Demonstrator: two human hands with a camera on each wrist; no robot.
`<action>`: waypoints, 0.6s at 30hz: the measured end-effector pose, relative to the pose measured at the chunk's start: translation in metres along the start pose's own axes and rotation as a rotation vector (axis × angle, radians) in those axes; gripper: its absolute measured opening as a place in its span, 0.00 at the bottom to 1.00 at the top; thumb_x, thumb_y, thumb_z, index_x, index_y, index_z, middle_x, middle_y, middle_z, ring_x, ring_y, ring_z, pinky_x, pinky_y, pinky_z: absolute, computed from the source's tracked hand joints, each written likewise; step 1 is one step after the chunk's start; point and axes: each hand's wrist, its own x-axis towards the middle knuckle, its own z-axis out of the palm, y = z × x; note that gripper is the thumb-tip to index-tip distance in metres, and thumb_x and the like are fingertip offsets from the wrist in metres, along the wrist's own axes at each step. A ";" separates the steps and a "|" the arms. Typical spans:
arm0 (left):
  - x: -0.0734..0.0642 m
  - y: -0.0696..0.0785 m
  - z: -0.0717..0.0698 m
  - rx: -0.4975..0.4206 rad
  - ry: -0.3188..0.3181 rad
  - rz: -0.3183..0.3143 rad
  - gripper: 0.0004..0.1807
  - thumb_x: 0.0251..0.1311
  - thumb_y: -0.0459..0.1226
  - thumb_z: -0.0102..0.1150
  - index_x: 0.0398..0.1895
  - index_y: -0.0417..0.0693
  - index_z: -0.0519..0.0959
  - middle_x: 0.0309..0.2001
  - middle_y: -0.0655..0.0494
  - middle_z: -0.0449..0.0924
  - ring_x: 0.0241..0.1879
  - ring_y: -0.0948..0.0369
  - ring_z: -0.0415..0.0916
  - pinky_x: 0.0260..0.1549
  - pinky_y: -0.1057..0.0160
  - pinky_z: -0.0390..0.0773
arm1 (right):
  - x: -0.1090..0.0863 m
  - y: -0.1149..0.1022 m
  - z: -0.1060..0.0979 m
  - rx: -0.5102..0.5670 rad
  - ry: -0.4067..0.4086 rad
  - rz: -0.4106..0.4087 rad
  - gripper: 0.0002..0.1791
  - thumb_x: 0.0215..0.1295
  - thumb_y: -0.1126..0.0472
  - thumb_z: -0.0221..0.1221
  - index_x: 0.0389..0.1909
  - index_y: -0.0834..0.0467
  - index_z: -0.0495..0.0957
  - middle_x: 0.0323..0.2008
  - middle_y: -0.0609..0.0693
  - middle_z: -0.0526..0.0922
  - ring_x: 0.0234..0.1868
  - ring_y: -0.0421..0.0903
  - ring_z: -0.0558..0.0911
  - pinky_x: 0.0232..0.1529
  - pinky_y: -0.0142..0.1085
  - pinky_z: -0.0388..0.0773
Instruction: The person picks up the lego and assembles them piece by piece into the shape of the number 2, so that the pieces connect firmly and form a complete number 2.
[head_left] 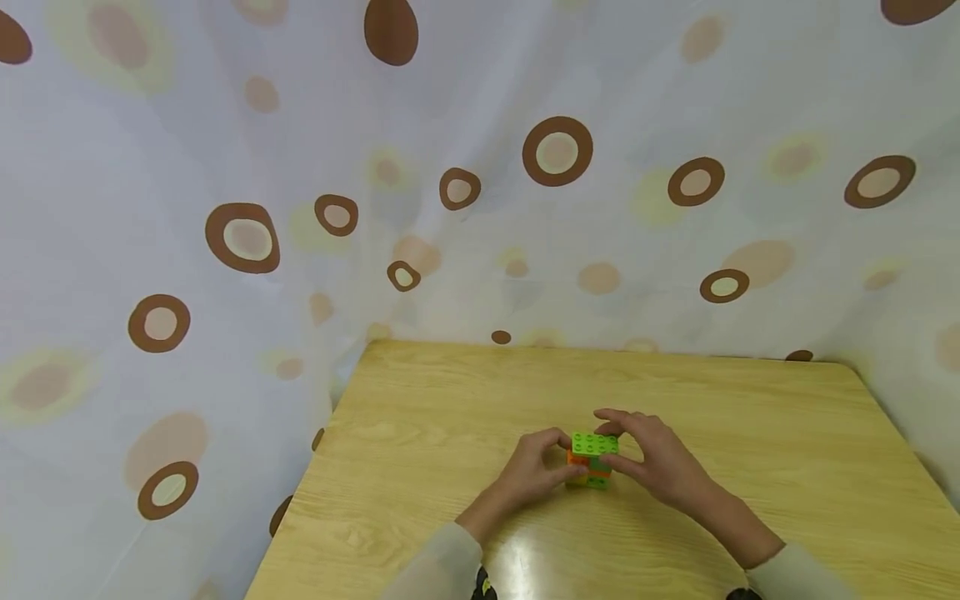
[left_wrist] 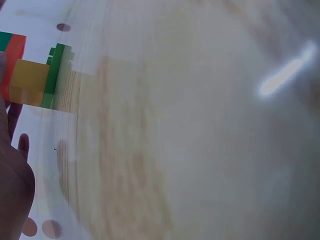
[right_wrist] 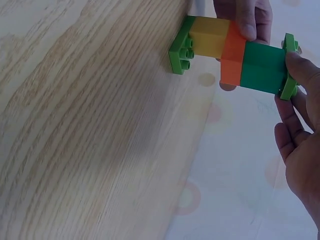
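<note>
A small stack of building blocks stands on the wooden table. Its base is a light green studded plate (right_wrist: pixel 177 52), with a yellow block (right_wrist: pixel 209 37), an orange block (right_wrist: pixel 232 57) and a dark green block (right_wrist: pixel 262 69) above. A second light green plate (head_left: pixel 592 443) tops the dark green block. My left hand (head_left: pixel 527 473) grips the stack's middle, its thumb and fingers on the orange block. From the right side, my right hand (head_left: pixel 663 461) pinches the top plate between thumb and fingers. Whether that plate is fully pressed down cannot be told.
The wooden table (head_left: pixel 420 417) extends around the stack, its far edge meeting a pale curtain (head_left: pixel 480 100) with brown and beige spots. Curtain also hangs along the left. A bright light reflection (head_left: pixel 517 567) shows near the front of the table.
</note>
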 end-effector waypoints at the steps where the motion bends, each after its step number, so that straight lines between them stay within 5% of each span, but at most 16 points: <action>1: -0.001 0.000 -0.001 -0.006 0.000 0.002 0.14 0.60 0.51 0.67 0.43 0.58 0.78 0.48 0.71 0.81 0.55 0.70 0.74 0.59 0.60 0.72 | 0.000 0.000 0.001 0.000 0.006 -0.002 0.40 0.52 0.61 0.74 0.67 0.49 0.70 0.49 0.38 0.83 0.49 0.42 0.79 0.55 0.56 0.71; 8: -0.009 0.000 -0.007 -0.032 0.009 0.023 0.13 0.59 0.47 0.68 0.43 0.56 0.78 0.48 0.69 0.82 0.55 0.68 0.75 0.60 0.58 0.72 | 0.000 -0.004 0.012 -0.023 0.017 -0.040 0.37 0.55 0.60 0.73 0.66 0.49 0.71 0.50 0.40 0.82 0.50 0.40 0.79 0.53 0.50 0.76; 18: -0.002 -0.001 0.000 -0.061 0.001 0.050 0.14 0.59 0.47 0.68 0.44 0.56 0.78 0.49 0.69 0.82 0.56 0.68 0.75 0.61 0.59 0.71 | -0.002 -0.008 0.002 -0.030 0.019 -0.011 0.35 0.53 0.60 0.74 0.64 0.49 0.72 0.50 0.39 0.82 0.49 0.39 0.82 0.48 0.45 0.80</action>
